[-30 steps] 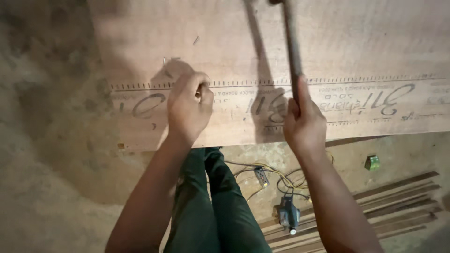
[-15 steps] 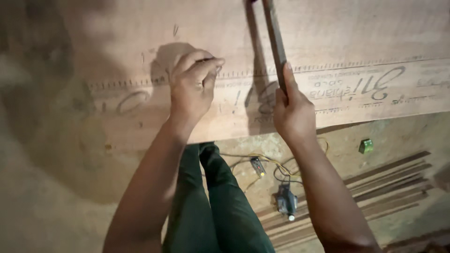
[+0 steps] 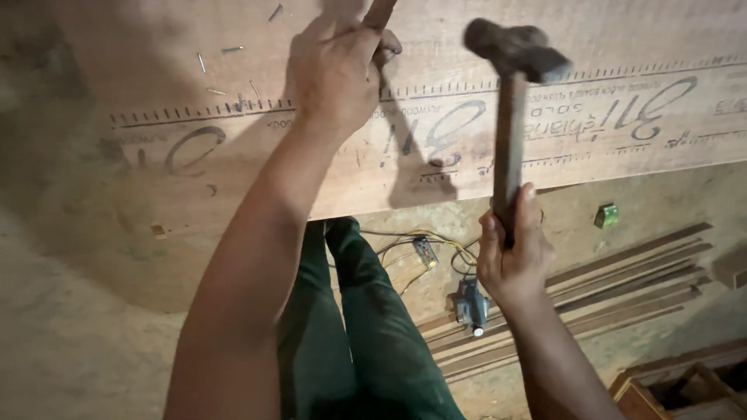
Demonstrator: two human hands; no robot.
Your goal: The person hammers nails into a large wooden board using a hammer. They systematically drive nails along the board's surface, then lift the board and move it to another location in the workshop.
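Wooden board point(image 3: 607, 31) under left hand point(image 3: 334, 74), right hand point(image 3: 513, 257) gripping hammer point(image 3: 510, 117) (head raised)

A big flat wooden board point(image 3: 233, 167) fills the top of the view. It has dark marks along it. A few small nails point(image 3: 226, 66) lie loose on the board near its left side. The left hand point(image 3: 338, 66) presses down on the board.

Under the board is a dusty floor point(image 3: 62, 342). On the floor lie thin wooden strips point(image 3: 622, 280) side by side, a small power tool point(image 3: 469, 306), a tangle of yellow and black wires point(image 3: 436, 253), and a little green box point(image 3: 606, 215).
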